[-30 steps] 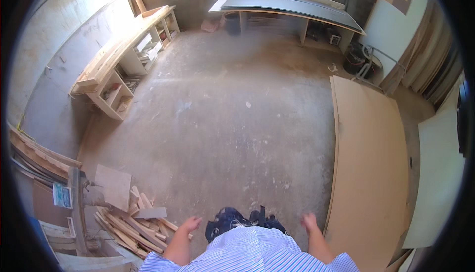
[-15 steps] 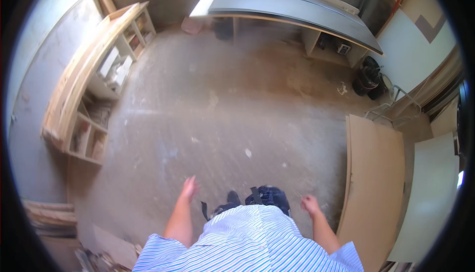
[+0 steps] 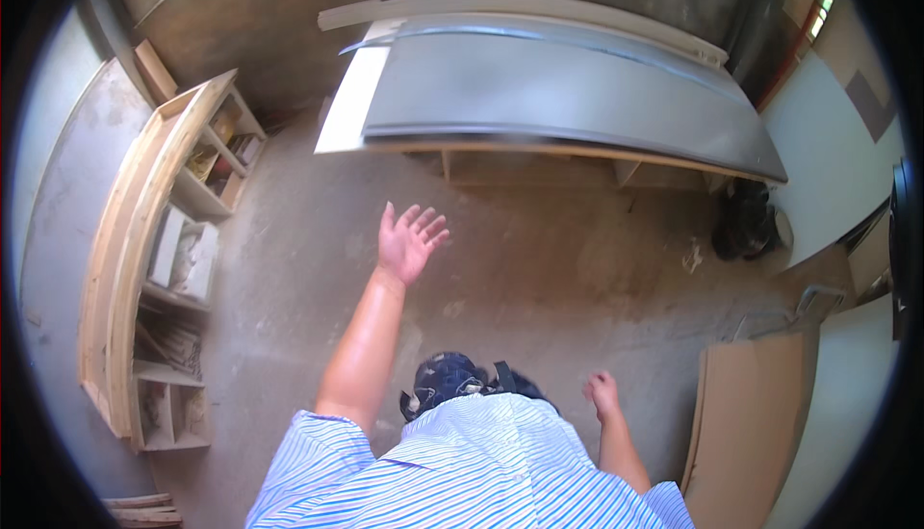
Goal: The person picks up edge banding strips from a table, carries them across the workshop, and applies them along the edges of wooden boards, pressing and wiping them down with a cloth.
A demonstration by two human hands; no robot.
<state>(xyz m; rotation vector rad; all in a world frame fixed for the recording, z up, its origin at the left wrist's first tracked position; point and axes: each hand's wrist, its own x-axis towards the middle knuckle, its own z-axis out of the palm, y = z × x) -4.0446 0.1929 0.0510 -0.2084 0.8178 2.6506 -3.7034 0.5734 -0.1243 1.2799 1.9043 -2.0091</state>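
My left hand (image 3: 408, 244) is stretched forward, palm up and fingers spread, with nothing in it. It is held over the floor, short of a long workbench (image 3: 558, 86) topped by a dark grey sheet. At my right side hangs my right hand (image 3: 603, 392), its fingers loosely curled and nothing visible in them. The nearest thing to it is a brown board (image 3: 746, 413) standing to the right.
A wooden shelf unit (image 3: 120, 269) with cluttered compartments runs along the left. Black containers (image 3: 746, 221) stand by the bench's right end, near a metal tube frame (image 3: 818, 300). Pale panels (image 3: 818, 173) lean at the right. Small scraps lie on the concrete floor (image 3: 500, 279).
I have moved forward, so the workbench and shelf unit appear closer. My left hand has risen and reached ahead, its fingers now spread. The right hand stays low at my side.
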